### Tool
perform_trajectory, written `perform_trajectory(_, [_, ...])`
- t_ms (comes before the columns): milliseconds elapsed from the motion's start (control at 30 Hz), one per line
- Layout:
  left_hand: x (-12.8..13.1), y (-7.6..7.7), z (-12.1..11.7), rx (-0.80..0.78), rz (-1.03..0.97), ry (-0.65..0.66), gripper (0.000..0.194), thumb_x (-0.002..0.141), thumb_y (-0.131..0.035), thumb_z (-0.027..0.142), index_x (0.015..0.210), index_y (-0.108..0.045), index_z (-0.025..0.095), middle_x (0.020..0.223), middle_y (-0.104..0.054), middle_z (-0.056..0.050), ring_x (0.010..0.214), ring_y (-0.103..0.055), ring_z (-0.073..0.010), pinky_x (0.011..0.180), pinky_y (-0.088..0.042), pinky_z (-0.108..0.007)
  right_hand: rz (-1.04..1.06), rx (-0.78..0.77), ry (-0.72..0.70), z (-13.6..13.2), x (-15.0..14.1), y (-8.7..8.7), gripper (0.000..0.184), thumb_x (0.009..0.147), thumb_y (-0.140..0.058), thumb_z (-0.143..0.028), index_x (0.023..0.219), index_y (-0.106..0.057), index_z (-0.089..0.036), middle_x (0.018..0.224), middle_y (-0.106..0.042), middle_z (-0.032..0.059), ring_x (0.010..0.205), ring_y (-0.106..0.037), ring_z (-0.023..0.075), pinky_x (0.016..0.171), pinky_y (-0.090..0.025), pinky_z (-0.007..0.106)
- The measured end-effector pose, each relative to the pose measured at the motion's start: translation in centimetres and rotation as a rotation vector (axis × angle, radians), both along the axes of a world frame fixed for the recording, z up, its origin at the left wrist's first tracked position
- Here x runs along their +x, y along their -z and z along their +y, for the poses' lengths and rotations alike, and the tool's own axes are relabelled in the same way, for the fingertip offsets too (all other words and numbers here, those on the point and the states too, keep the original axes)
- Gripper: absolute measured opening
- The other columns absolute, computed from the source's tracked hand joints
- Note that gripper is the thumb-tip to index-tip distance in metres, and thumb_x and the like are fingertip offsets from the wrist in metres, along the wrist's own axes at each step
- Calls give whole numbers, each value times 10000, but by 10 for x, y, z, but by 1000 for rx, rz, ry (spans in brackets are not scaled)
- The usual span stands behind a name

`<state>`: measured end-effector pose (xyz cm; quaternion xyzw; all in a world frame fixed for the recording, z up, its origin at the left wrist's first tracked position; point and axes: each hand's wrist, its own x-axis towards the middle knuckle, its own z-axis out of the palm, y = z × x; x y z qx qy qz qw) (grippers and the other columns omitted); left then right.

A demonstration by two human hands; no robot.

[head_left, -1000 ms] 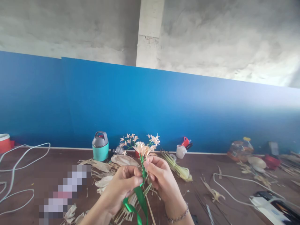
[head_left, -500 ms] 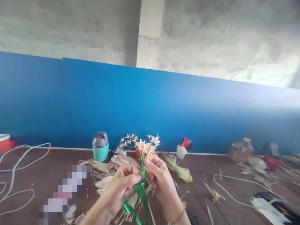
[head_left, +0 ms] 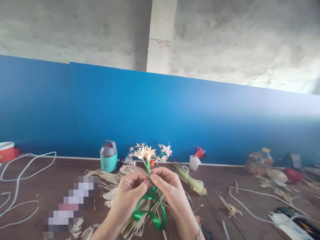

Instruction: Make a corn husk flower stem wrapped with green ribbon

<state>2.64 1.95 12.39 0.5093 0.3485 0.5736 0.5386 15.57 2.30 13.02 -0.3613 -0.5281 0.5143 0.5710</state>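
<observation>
Green ribbon (head_left: 156, 221) hung lowest and nearest to me, curling in a wide loop under the fingers; half a second earlier it had dropped as longer, looser tails. Above it I watched the left hand (head_left: 130, 190) and the right hand (head_left: 170, 188), which had closed in on each other since the last frame. Before, the left pinched lower and the right a little higher; now their thumbs and fingertips met at about one height, both pinched on the green-wrapped stems (head_left: 148, 166). A bracelet (head_left: 199, 231) circled the right wrist at the bottom edge of my view.

The large pale flowers (head_left: 145, 153) stood upright just above the fingertips, swung leftward from where they had been, with small flowers (head_left: 165, 151) on either side. Dried husks (head_left: 108, 176) lay on the brown bench (head_left: 65, 170) around and beneath the work, and a pale green bundle (head_left: 192, 181) lay to the right. Behind the blooms, a red cup (head_left: 152, 162) had come more into sight. Farther back I saw the teal flask (head_left: 108, 161) and a white container (head_left: 194, 162), then the blue panel (head_left: 160, 113) and grey concrete wall (head_left: 100, 30).
</observation>
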Motion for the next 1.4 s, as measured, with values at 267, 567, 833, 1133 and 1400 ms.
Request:
perform_trajectory(267, [4,-1,-1,-36,217,0,209,646,-663,322,552,-612,142,487,-429,42,471,-318,-83,462,-246,-217,-484,239,167,-3,17,-4,76,724,-630,-168,658,-668,-174,710,-642,33,699,-578,181,629,-424,283])
perform_trajectory(567, [0,0,-1,-148,284,97,226,680,-639,333,547,-565,167,428,-360,86,357,-254,-52,370,-163,-207,-521,42,120,0,20,-2,56,686,-622,-183,650,-649,-150,595,-596,6,542,-491,120,503,-370,240])
perform_trajectory(833, [-14,-3,2,9,441,240,150,767,-618,284,681,-678,176,524,-588,20,424,-460,-88,409,-312,-196,-172,-171,-157,4,24,1,151,586,-716,-246,559,-619,-133,461,-487,-45,418,-291,42,407,-175,208])
perform_trajectory(1133, [-14,3,2,-194,307,333,140,710,-658,272,623,-605,175,431,-528,45,340,-464,-76,360,-337,-182,-56,-161,-300,6,26,2,200,554,-789,-263,536,-630,-144,451,-486,-46,433,-331,62,429,-228,218])
perform_trajectory(1400, [-9,-5,-4,-162,406,327,166,697,-609,217,548,-542,186,386,-429,88,276,-312,-34,275,-184,-154,-9,-156,-332,5,26,5,134,569,-764,-221,567,-651,-150,476,-500,-38,447,-333,71,454,-224,228])
